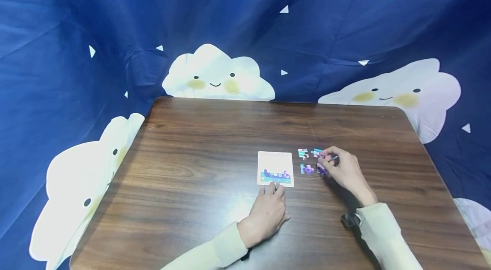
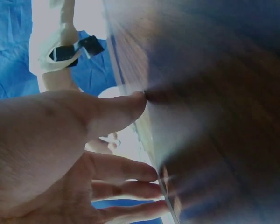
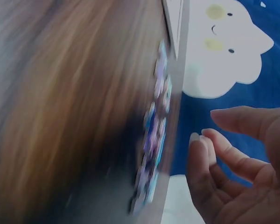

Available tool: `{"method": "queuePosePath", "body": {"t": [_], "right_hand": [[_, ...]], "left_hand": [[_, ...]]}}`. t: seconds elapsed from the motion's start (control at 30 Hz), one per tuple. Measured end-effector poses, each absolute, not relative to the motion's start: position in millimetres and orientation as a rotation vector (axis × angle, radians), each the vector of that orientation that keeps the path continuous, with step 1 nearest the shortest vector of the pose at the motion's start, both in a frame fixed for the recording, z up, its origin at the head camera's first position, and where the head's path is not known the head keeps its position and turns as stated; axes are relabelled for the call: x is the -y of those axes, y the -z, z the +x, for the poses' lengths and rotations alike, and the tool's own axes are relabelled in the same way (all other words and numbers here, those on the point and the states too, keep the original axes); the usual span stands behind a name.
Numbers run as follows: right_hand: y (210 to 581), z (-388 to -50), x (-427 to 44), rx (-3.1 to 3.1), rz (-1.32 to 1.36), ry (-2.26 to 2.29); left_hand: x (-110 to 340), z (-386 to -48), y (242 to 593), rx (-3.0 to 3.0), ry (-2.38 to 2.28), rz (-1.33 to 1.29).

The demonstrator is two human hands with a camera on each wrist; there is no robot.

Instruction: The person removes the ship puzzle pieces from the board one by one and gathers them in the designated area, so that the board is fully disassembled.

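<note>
In the head view a white square puzzle board [image 1: 274,160] lies on the table, with joined blue and purple pieces [image 1: 275,177] along its near side. The left hand [image 1: 268,212], also in the left wrist view [image 2: 60,149], rests its fingertips at the board's near edge, fingers extended. Right of the board lie loose pieces, among them a pale one [image 1: 302,153] and a purple one [image 1: 307,169]. The right hand [image 1: 345,170] hovers over the rightmost pieces, partly hiding them. In the right wrist view, the bent fingers and thumb of that hand [image 3: 242,163] stand apart and hold nothing.
The brown wooden table [image 1: 184,146] extends around the board and pieces. Behind it and at its sides hangs a blue cloth [image 1: 307,44] with white smiling clouds and small triangles. A dark strap or device shows at each wrist.
</note>
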State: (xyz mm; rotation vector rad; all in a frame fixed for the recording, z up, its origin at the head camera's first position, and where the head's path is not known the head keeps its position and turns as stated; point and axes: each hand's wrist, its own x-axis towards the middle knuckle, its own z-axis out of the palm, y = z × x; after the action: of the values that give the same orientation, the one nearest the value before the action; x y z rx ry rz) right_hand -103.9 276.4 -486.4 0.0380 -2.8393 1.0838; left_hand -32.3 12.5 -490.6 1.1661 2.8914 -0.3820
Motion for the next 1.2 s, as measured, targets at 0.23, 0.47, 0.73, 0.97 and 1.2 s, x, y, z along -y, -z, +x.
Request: {"method": "queuePosePath", "body": {"t": [0.23, 0.47, 0.73, 0.97, 1.2], "right_hand": [[478.6, -117.3, -247.4, 2.845, 0.216, -1.132], [480.8, -129.6, -224.9, 2.904, 0.337, -1.209], [494.0, -136.0, -203.5, 2.966, 0.433, -1.239], [502.7, -139.5, -191.9, 2.982, 0.549, -1.262], [508.4, -141.6, -185.9, 3.011, 0.701, -1.276]], "left_hand": [[-9.7, -36.6, 492.1, -2.848, 0.353, 1.189], [-8.9, -42.5, 499.4, -2.835, 0.330, 1.209], [-9.2, -45.7, 500.1, -2.822, 0.279, 1.214], [-7.1, -50.4, 497.5, -2.792, 0.153, 1.174], [-6.9, -51.6, 496.9, -2.777, 0.078, 1.163]]}}
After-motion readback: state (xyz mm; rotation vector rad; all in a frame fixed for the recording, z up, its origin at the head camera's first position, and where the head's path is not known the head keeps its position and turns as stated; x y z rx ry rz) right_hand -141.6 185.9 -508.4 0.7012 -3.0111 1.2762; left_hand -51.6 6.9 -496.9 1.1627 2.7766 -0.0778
